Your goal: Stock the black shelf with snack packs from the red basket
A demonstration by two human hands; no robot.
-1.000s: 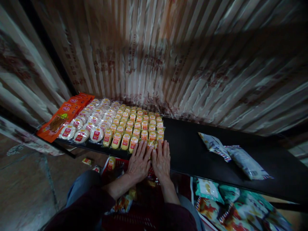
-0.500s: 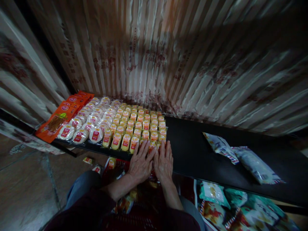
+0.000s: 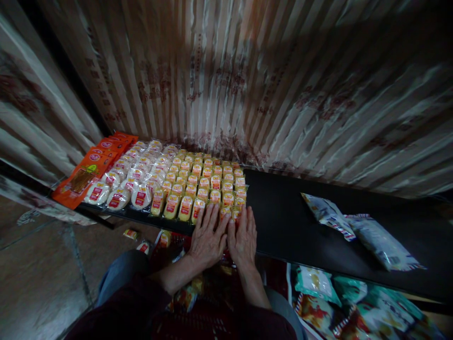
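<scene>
Since a second before, the left hand (image 3: 207, 243) and right hand (image 3: 243, 241) had shifted slightly rightward in view; the two silvery bags (image 3: 384, 243) also sat farther right, so part of this was the camera's own turn.

Nearest were the dark sleeves (image 3: 120, 302) and, between the knees, a dim red basket (image 3: 205, 326) with packets inside. To the right, below the shelf, green-and-white bags (image 3: 317, 284) filled a white-rimmed container.

Both hands lay side by side at the front edge of the black shelf (image 3: 279, 222), backs up. The left's fingers were extended and a little spread over front-row yellow packs (image 3: 186, 208); the right's were straight and close together at the row's right end. Neither was clenched; whether anything was pressed beneath the palms could not be told.

The yellow packs ran back in close rows on the shelf. Left of them stood round white packs (image 3: 118, 199), then overlapping orange packets (image 3: 81, 179). Behind everything hung a pleated sheet (image 3: 226, 104) with reddish print.
</scene>
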